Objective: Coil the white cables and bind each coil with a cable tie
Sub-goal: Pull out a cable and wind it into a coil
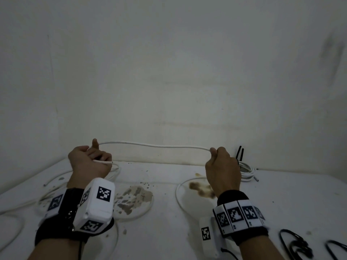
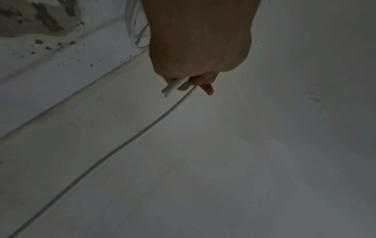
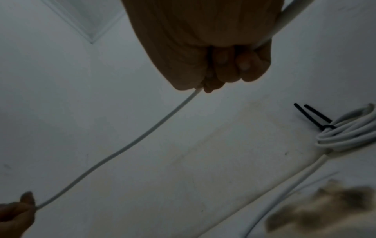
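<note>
left hand [image 1: 88, 162]: raised over the table, fingers curled tight round the white cable [image 1: 154, 145] near its cut end; short stub of that end pokes out past the knuckles, thumb sticks up.
right hand [image 1: 222, 169]: raised at about the same height, well apart from the left one, closed in a fist on the same cable; fingers folded into the palm, seen clearly in the right wrist view.
white cable: a span runs nearly level between the two hands, slight sag; from the right fist the rest drops to the table and loops across it.
loose cables [image 1: 56, 177]: more white cable lies slack on the table under and left of the left hand; how many pieces, can't tell, too dim.
finished coil [image 1: 247, 170]: white coil at the back of the table by the wall, just behind the right hand, bound with a black cable tie [image 1: 240, 152], tails pointing up.
spare ties [image 1: 296, 244]: black loops at the near right edge, probably ties, blurry.
table [image 1: 281, 194]: white top, brown stains in the middle.
</note>
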`<state>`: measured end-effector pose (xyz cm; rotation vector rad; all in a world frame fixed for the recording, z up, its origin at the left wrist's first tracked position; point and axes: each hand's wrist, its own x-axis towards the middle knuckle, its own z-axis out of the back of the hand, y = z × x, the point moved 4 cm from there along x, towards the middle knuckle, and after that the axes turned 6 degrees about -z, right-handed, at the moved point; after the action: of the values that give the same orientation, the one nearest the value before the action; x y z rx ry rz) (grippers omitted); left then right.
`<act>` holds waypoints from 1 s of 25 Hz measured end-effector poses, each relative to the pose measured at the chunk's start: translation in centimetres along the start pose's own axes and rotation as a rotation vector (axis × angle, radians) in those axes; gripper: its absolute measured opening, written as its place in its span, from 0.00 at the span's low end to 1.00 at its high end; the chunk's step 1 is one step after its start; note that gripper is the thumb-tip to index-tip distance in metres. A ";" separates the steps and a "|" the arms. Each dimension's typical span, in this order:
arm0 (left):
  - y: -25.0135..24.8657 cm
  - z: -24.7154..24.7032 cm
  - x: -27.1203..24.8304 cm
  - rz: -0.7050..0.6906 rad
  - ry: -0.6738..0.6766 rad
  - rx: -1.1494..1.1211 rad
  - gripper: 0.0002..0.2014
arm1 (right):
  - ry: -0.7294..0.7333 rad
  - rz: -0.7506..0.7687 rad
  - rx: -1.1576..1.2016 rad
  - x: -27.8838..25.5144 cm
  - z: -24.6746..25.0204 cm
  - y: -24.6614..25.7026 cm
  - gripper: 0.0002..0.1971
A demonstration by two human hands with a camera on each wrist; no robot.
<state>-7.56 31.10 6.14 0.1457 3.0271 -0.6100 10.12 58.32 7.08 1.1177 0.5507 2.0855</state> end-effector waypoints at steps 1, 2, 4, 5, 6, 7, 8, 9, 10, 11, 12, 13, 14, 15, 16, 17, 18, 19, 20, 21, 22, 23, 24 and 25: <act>0.1 -0.3 0.1 -0.020 0.029 0.009 0.14 | 0.029 0.010 0.028 -0.1 -0.2 0.3 0.17; 0.3 -0.9 0.1 -0.042 0.075 0.014 0.14 | 0.105 0.039 0.024 -0.3 -0.6 0.7 0.16; 0.9 -2.1 0.0 -0.059 0.187 0.009 0.13 | 0.361 0.177 -0.044 -1.1 -1.6 2.0 0.16; 1.3 -2.5 -0.1 -0.050 0.234 0.011 0.11 | 0.502 0.252 -0.091 -1.8 -1.8 2.8 0.15; 1.8 -2.9 -0.3 -0.038 0.276 0.023 0.11 | 0.633 0.317 -0.134 -2.5 -1.6 3.7 0.14; 2.2 -3.1 -0.5 -0.028 0.312 0.043 0.11 | 0.743 0.367 -0.169 -3.3 -1.2 4.6 0.13; 2.6 -3.3 -0.8 -0.022 0.342 0.072 0.12 | 0.826 0.412 -0.197 -4.0 -0.6 5.5 0.13; 2.9 -3.5 -1.0 -0.018 0.365 0.117 0.13 | 0.881 0.461 -0.219 -4.8 0.2 6.5 0.12; 3.3 -3.6 -1.2 -0.020 0.388 0.186 0.14 | 0.903 0.514 -0.223 -5.6 1.0 7.6 0.12; 3.6 -3.8 -1.6 -0.022 0.421 0.280 0.14 | 0.897 0.560 -0.212 -6.2 1.8 8.6 0.11; 4.0 -3.9 -2.0 -0.027 0.467 0.400 0.15 | 0.869 0.591 -0.184 -6.6 2.6 9.6 0.11; 4.4 -4.1 -2.5 -0.039 0.526 0.540 0.15 | 0.824 0.610 -0.145 -6.7 3.4 10.3 0.11; 4.8 -4.3 -3.2 -0.050 0.603 0.698 0.16 | 0.778 0.620 -0.093 -6.6 4.2 10.7 0.11; 5.2 -4.6 -3.9 -0.057 0.695 0.872 0.16 | 0.747 0.621 -0.029 -6.2 4.8 11.0 0.12; 5.7 -4.7 -4.8 -0.055 0.790 1.041 0.17 | 0.727 0.612 0.040 -5.7 5.4 11.1 0.13; 6.2 -4.9 -5.5 -0.050 0.874 1.164 0.17 | 0.697 0.592 0.100 -5.2 5.8 11.0 0.14; 6.6 -5.0 -6.2 -0.036 0.930 1.214 0.17 | 0.640 0.553 0.151 -4.4 6.0 10.5 0.15; 7.0 -5.2 -6.6 0.008 0.937 1.182 0.17 | 0.554 0.492 0.196 -3.5 5.9 9.8 0.16; 7.2 -5.4 -6.9 0.074 0.912 1.103 0.17 | 0.447 0.416 0.236 -2.5 5.7 8.8 0.15; 7.3 -5.5 -7.1 0.130 0.890 1.036 0.17 | 0.344 0.335 0.269 -1.6 5.4 7.8 0.15; 7.6 -5.7 -7.3 0.159 0.880 1.003 0.17 | 0.264 0.261 0.290 -1.0 5.1 6.9 0.15; 7.9 -5.8 -7.4 0.173 0.873 1.003 0.18 | 0.212 0.197 0.301 -0.6 4.9 6.1 0.16; 8.3 -5.9 -7.6 0.175 0.863 1.022 0.20 | 0.179 0.148 0.310 -0.5 4.7 5.6 0.16; 8.6 -6.0 -7.7 0.165 0.849 1.045 0.22 | 0.161 0.116 0.321 -0.4 4.6 5.4 0.17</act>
<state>0.84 40.71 8.83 0.8469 2.8328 -2.5515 12.09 54.56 12.78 1.1874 0.9450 2.2546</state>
